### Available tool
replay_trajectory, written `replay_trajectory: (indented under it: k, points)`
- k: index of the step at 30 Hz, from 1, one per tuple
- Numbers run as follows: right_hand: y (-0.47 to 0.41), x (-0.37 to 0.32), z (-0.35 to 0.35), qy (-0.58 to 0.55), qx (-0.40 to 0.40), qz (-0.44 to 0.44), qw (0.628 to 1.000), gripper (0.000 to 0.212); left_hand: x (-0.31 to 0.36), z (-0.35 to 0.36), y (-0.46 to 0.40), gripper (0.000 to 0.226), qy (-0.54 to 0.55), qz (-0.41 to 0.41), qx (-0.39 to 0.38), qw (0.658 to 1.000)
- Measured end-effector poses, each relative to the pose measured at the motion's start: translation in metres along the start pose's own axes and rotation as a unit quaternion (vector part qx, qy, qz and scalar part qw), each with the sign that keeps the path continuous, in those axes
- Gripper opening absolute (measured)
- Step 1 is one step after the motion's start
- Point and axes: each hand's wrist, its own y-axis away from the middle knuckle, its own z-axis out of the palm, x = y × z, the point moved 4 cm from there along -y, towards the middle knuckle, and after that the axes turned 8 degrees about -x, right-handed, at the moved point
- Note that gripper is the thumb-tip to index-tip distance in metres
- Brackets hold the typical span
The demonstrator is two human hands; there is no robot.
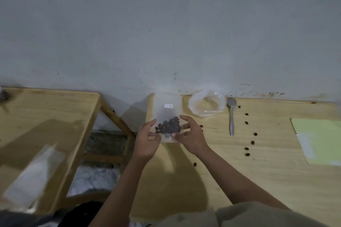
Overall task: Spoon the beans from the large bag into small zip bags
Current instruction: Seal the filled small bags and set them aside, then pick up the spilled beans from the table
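Observation:
A small clear zip bag [167, 108] is held up above the left end of the right table, with a cluster of dark beans [168, 125] inside near its lower part. My left hand [146, 141] pinches the bag's lower left edge. My right hand [190, 134] pinches its lower right edge, fingers spread around it. The large clear plastic bag [206, 105] lies crumpled and open by the wall, looking almost empty. A metal spoon [231, 116] lies on the table just right of it, bowl toward the wall.
Several loose beans [251, 142] lie scattered on the right wooden table [267, 180]. A pale green sheet [319, 140] lies at the far right. A second wooden table [46, 116] at left carries clear plastic bags [33, 175]. A gap separates the tables.

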Motion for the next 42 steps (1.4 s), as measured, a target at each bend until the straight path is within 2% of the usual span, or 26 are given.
replay_trajectory:
  k: [5,7,11,18,22,25,29,32,35,38,42]
  points:
    - [-0.042,-0.004,0.007,0.129,0.048,0.017,0.99,0.064,-0.005,-0.004,-0.047,0.043,-0.144,0.025,-0.023,0.989]
    - [-0.052,-0.003,0.009,0.17,0.044,0.026,0.984,0.064,-0.008,-0.001,-0.06,0.043,-0.203,0.035,-0.02,0.978]
    - [-0.065,-0.001,0.01,0.204,0.032,0.055,0.977,0.064,-0.014,0.001,-0.071,0.045,-0.264,0.002,-0.01,0.965]
    - [-0.064,-0.003,0.01,0.241,0.032,0.035,0.969,0.062,-0.009,0.0,-0.069,0.045,-0.237,0.026,0.027,0.971]
    - [-0.045,-0.006,0.001,0.234,0.066,-0.018,0.97,0.049,0.005,0.006,-0.048,0.041,-0.194,0.097,0.074,0.973]
    - [-0.018,0.004,-0.011,0.224,0.074,-0.053,0.97,0.038,0.006,0.021,-0.023,0.038,-0.19,0.176,0.086,0.962]
    - [0.026,0.034,-0.032,0.228,0.099,-0.061,0.967,0.03,-0.02,0.057,0.015,0.036,-0.236,0.25,0.043,0.938]
    - [0.058,0.063,-0.045,0.225,0.113,-0.037,0.967,0.031,-0.052,0.078,0.035,0.048,-0.314,0.195,-0.037,0.928]
    - [0.08,0.089,-0.047,0.247,0.075,-0.009,0.966,0.034,-0.078,0.087,0.045,0.061,-0.414,0.13,-0.094,0.896]
    - [0.091,0.099,-0.034,0.302,0.04,-0.025,0.952,0.037,-0.086,0.089,0.048,0.064,-0.459,0.12,-0.111,0.873]
    - [0.088,0.101,-0.014,0.349,0.076,-0.054,0.933,0.03,-0.086,0.09,0.046,0.064,-0.478,0.108,-0.113,0.865]
